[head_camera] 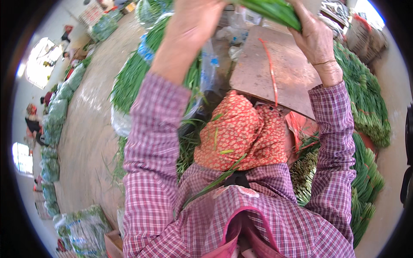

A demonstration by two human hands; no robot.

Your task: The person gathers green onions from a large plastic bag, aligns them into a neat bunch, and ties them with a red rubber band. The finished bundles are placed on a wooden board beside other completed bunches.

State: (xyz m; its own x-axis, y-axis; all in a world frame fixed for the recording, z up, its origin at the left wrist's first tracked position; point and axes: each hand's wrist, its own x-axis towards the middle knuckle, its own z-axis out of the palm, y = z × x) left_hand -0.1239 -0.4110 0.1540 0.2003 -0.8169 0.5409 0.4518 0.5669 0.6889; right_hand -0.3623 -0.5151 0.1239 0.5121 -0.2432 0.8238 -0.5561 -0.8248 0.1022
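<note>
At the top edge, my right hand grips a bunch of long green leaves, which look like garlic chives. The bunch is blurred and partly cut off by the frame. My left hand is raised beside its other end; the fingers lie out of view, so their hold is hidden. Below the bunch, a red plastic tie strip lies across a worn wooden board and hangs over its near edge. Loose leaves rest on the red floral cloth over my lap.
A plastic-lined bundle of greens stands left of the board. Tied bunches are stacked on the right, with more bunches lower down. Bagged greens line the far left wall, where other people are. A wrapped pack sits lower left.
</note>
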